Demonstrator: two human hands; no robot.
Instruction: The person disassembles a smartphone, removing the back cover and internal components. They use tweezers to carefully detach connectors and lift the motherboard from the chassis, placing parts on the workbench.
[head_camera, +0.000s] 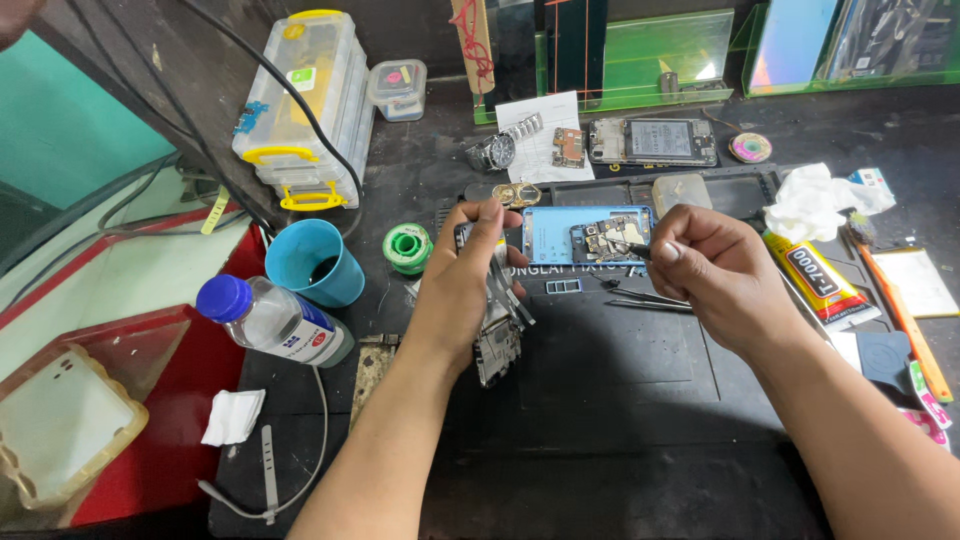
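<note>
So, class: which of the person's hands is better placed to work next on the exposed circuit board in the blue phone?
Probably the right hand: its tool tip sits at the circuit board of the blue phone. The left hand grips removed metal parts.

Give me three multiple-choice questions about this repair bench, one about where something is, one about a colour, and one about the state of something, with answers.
1. Where is the blue cup?
A. left of the left hand
B. right of the right hand
C. on the watch

2. What colour is the bottle cap?
A. red
B. blue
C. green

3. In what state is the blue phone on the mat?
A. sealed, screen up
B. wrapped in tissue
C. open, its inner parts showing

Answers:
1 A, the cup stands between the bottle and the left hand.
2 B, the cap on the lying bottle is blue.
3 C, the circuit parts lie bare in the blue frame, where the right hand's tool points.
</note>
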